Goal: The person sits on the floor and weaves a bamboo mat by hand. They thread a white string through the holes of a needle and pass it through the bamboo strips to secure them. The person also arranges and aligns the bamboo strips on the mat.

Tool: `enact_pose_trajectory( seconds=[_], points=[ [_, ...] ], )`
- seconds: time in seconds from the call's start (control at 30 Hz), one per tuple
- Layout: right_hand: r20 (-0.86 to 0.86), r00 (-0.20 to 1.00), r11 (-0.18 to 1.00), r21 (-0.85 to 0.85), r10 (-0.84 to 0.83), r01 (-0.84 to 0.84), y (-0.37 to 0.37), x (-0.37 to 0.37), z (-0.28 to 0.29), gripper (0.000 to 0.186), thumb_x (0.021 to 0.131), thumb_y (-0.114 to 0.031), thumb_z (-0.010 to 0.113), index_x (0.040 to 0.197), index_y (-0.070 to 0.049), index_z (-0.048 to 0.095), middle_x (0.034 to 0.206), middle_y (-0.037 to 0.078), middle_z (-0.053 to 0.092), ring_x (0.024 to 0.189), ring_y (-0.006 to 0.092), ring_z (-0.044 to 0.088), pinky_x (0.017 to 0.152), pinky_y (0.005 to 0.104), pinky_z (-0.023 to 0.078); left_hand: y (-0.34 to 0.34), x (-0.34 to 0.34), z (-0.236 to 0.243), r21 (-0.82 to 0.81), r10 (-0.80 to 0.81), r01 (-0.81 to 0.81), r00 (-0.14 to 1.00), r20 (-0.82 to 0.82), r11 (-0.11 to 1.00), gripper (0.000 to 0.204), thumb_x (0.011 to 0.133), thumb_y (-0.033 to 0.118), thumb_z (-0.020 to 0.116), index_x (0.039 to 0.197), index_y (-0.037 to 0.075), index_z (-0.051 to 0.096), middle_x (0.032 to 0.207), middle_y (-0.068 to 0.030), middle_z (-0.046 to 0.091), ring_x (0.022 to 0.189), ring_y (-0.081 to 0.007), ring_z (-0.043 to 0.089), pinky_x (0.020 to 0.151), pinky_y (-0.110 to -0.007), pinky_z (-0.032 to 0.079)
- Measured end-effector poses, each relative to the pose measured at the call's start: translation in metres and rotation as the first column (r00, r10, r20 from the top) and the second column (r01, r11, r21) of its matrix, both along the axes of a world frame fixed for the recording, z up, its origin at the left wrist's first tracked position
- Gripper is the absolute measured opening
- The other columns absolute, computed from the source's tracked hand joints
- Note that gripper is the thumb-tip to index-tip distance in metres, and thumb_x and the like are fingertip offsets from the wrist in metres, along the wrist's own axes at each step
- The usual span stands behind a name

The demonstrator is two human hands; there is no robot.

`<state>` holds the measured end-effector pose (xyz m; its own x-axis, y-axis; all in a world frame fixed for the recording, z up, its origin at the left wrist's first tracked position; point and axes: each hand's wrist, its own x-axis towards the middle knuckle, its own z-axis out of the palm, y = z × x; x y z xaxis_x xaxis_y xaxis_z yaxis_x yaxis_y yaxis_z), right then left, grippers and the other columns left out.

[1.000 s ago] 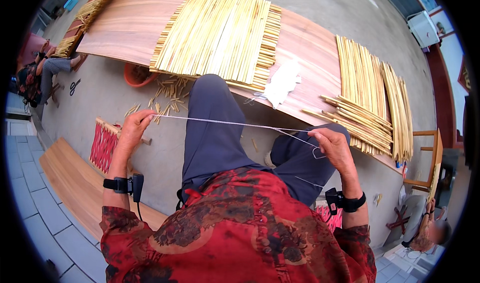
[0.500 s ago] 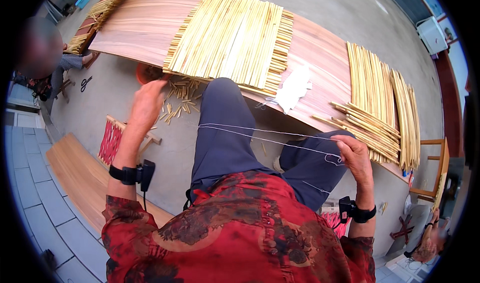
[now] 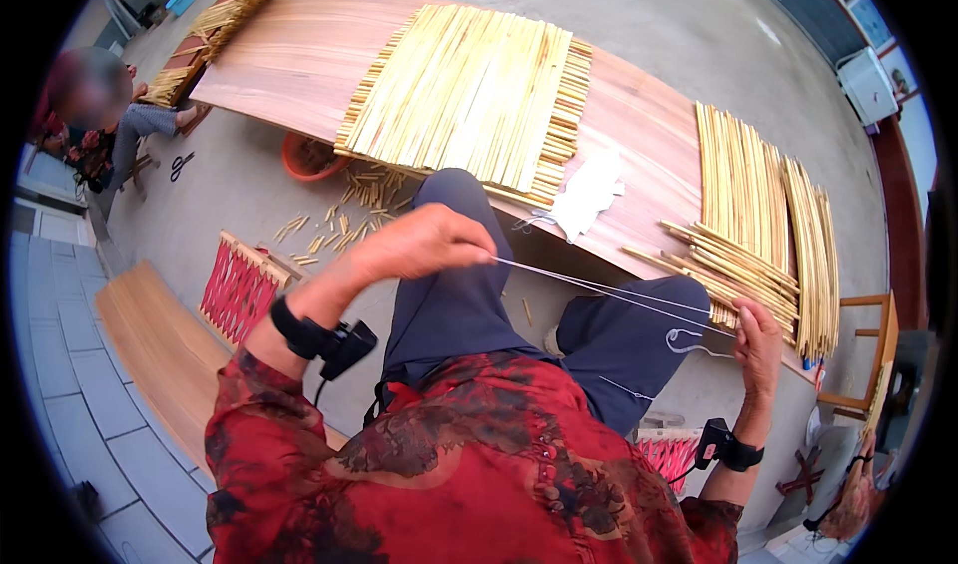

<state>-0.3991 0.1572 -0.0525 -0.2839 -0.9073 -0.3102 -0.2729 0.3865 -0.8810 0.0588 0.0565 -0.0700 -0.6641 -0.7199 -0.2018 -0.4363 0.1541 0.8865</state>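
Note:
A white thread [image 3: 609, 290], doubled, is stretched over my knees between my two hands. Over my left knee, my left hand [image 3: 444, 239] pinches one end of it. Out to the right, beside my right knee, my right hand [image 3: 758, 347] grips the other end between thumb and fingers. A loose curl of the thread hangs near the right hand. Across my right thigh lies another short bit of thread. Beyond my knees, a sheet of pale stalks [image 3: 454, 95] rests on the wooden board [image 3: 289, 55], with a white cloth [image 3: 589, 197] beside it.
More stalks [image 3: 743, 180] lie at the board's right end, some askew. On the floor are an orange bowl [image 3: 311, 157], cut stalk pieces [image 3: 349, 227], scissors [image 3: 181, 166] and a red-webbed folding stool [image 3: 239, 282]. A person [image 3: 95, 115] sits at far left; another person's arm [image 3: 856, 494] shows at lower right.
My left hand has swung from the far left in over my left knee and now pinches the thread. My right hand has shifted a little right and down. The view has tilted slightly.

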Motion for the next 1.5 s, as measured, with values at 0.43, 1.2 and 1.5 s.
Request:
enact_pose_trajectory(
  seconds=[0.43, 1.2, 1.5],
  points=[
    [-0.283, 0.959, 0.997, 0.07, 0.008, 0.013, 0.023, -0.05, -0.053, 0.02, 0.093, -0.021, 0.049, 0.102, -0.009, 0.063, 0.056, -0.006, 0.043, 0.041, 0.0018, 0.032, 0.036, 0.0173, 0.024, -0.024, 0.069, 0.009, 0.068, 0.121, -0.137, 0.973, 0.195, 0.988, 0.015, 0.083, 0.015, 0.059, 0.083, 0.0, 0.062, 0.07, -0.003, 0.061, 0.066, -0.0093, 0.056, 0.062, -0.025, 0.045],
    [0.041, 0.96, 0.893, -0.38, 0.277, -0.242, -0.018, 0.095, 0.052, 0.019, 0.088, -0.004, 0.053, 0.105, -0.004, 0.061, 0.083, 0.005, 0.062, 0.068, 0.011, 0.061, 0.062, 0.0233, 0.05, -0.009, -0.107, 0.051, 0.002, -0.015, 0.017, 0.915, -0.403, 1.0, 0.041, 0.079, 0.001, 0.061, 0.119, 0.004, 0.054, 0.118, -0.0045, 0.054, 0.087, -0.0108, 0.054, 0.071, -0.023, 0.044],
    [0.134, 0.894, 0.873, -0.319, 0.427, -0.369, -0.029, 0.115, 0.059, 0.022, 0.089, -0.006, 0.05, 0.109, -0.007, 0.059, 0.075, 0.002, 0.059, 0.054, 0.0061, 0.05, 0.051, 0.0209, 0.043, -0.008, -0.159, 0.045, 0.327, -0.095, 0.258, 0.893, -0.441, 0.909, 0.034, 0.082, 0.008, 0.065, 0.115, 0.002, 0.057, 0.088, 0.0015, 0.06, 0.075, -0.0068, 0.053, 0.063, -0.019, 0.042]
  ],
)
